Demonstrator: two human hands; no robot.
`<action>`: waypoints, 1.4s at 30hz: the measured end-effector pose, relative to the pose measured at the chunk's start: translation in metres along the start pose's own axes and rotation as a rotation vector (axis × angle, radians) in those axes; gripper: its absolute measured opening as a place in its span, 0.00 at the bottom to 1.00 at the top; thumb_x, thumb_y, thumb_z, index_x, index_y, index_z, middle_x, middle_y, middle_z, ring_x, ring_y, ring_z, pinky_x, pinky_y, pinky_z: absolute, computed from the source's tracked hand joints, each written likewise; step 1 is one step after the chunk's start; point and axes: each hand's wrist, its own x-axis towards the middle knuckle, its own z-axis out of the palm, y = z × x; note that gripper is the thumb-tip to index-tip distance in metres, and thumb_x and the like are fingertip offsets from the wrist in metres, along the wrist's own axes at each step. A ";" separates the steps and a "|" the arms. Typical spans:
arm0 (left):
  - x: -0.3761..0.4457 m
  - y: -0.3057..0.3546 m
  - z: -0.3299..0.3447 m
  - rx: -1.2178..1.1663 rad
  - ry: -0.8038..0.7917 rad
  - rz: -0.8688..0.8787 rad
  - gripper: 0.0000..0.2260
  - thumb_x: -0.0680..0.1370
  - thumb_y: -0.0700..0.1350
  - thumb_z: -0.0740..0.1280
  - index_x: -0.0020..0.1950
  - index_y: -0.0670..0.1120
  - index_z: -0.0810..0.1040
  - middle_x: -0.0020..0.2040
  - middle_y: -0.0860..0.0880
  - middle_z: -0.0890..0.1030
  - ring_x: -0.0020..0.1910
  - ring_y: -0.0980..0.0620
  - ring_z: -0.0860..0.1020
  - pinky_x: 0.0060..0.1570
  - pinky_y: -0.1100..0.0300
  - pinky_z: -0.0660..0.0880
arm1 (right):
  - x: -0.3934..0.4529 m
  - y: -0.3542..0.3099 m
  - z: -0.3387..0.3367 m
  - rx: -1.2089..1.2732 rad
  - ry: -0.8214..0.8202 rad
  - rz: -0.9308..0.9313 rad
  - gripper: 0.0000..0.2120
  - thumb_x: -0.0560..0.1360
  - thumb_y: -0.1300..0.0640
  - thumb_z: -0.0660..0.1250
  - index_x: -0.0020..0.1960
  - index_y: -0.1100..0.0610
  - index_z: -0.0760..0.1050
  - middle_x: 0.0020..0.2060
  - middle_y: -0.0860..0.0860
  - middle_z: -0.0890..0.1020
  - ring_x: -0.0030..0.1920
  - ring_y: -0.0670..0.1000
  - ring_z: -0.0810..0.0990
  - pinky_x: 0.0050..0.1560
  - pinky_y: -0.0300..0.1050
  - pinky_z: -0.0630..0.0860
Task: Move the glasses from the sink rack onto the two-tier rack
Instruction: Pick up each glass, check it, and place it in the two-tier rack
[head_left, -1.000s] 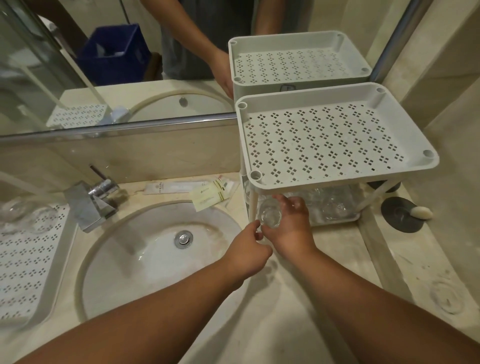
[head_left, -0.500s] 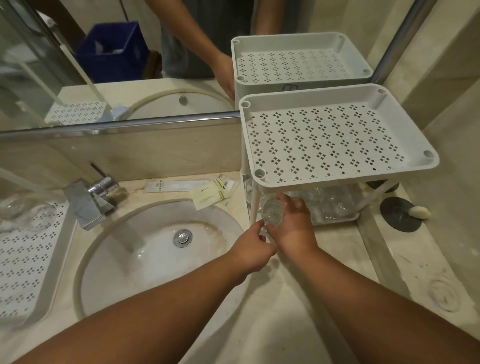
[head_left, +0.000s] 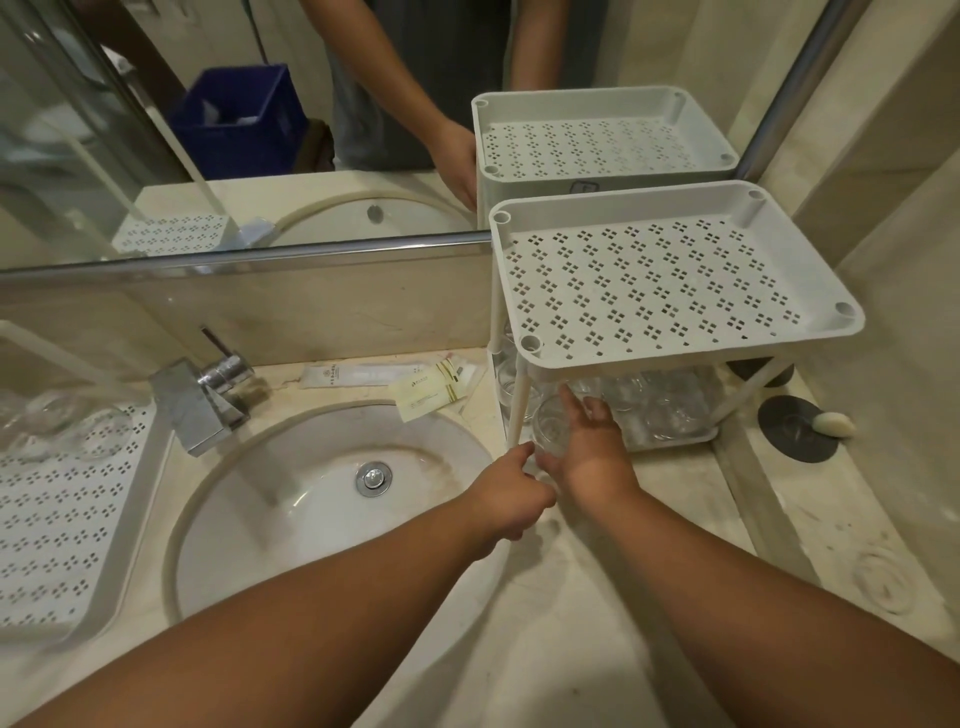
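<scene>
- Now our right hand (head_left: 589, 447) grips a clear glass (head_left: 551, 428) at the two-tier rack's (head_left: 675, 280) lower tier, among other glasses (head_left: 660, 400).
- Beside it, our left hand (head_left: 511, 486) pinches the rack's leg; we cannot tell more.
- Left of the rack, the perforated white sink rack (head_left: 57, 514) holds glasses too.

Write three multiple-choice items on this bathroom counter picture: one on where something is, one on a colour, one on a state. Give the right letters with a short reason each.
1. Where is the glass that the right hand holds?
A. on the top tier
B. at the front edge of the bottom tier
C. in the basin

2. What colour is the crate seen in the mirror?
A. blue
B. red
C. yellow

3. What is the state of the top tier of the two-tier rack?
A. full of glasses
B. holds one towel
C. bare, nothing on it

Answers:
1. B, the glass sits low beside the rack's front leg, under the top tier.
2. A, the crate is plainly deep blue.
3. C, only its perforated floor shows.
</scene>
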 end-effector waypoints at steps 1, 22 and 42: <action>-0.002 -0.001 -0.002 -0.001 0.006 0.004 0.36 0.74 0.39 0.63 0.80 0.55 0.56 0.46 0.50 0.77 0.42 0.49 0.73 0.38 0.55 0.70 | -0.005 -0.002 -0.001 0.006 0.015 0.002 0.44 0.74 0.45 0.70 0.80 0.44 0.45 0.77 0.54 0.52 0.76 0.57 0.55 0.70 0.47 0.65; -0.103 -0.067 -0.134 0.233 0.431 0.179 0.25 0.77 0.47 0.65 0.74 0.53 0.66 0.52 0.55 0.75 0.46 0.51 0.81 0.45 0.57 0.81 | -0.111 -0.121 0.046 0.280 0.191 -0.348 0.22 0.74 0.54 0.72 0.65 0.47 0.70 0.65 0.43 0.65 0.55 0.46 0.76 0.53 0.40 0.73; -0.229 -0.112 -0.368 0.394 0.932 0.437 0.25 0.76 0.49 0.67 0.73 0.51 0.69 0.67 0.48 0.76 0.61 0.49 0.77 0.58 0.53 0.76 | -0.136 -0.369 0.125 0.285 -0.013 -0.728 0.22 0.73 0.56 0.71 0.66 0.47 0.71 0.79 0.46 0.53 0.46 0.49 0.82 0.49 0.45 0.79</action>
